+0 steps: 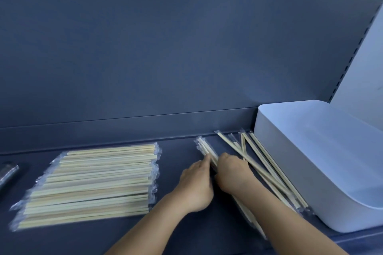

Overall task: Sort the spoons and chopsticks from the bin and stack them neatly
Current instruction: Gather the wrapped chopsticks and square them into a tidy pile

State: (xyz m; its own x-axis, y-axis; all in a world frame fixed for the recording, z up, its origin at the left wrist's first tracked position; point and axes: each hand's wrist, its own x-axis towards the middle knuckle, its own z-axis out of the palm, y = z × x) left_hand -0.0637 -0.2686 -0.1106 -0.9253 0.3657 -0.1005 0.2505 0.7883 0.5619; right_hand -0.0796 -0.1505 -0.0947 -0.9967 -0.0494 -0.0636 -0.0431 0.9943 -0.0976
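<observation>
A wide, neat pile of plastic-wrapped wooden chopsticks (93, 182) lies on the left of the dark shelf. A small bundle of wrapped chopsticks (204, 148) lies between my two hands. My left hand (196, 184) presses against the bundle's left side with straight fingers. My right hand (231, 173) curls round the bundle from the right. Several loose wrapped chopsticks (267, 165) lie crossed between my right arm and the white bin (310, 151). No spoons can be made out for certain.
The white plastic bin stands at the right against the shelf's back panel (165, 58). A dark wrapped item (7, 174) lies at the far left edge. The shelf's front lip (352, 240) runs under the bin.
</observation>
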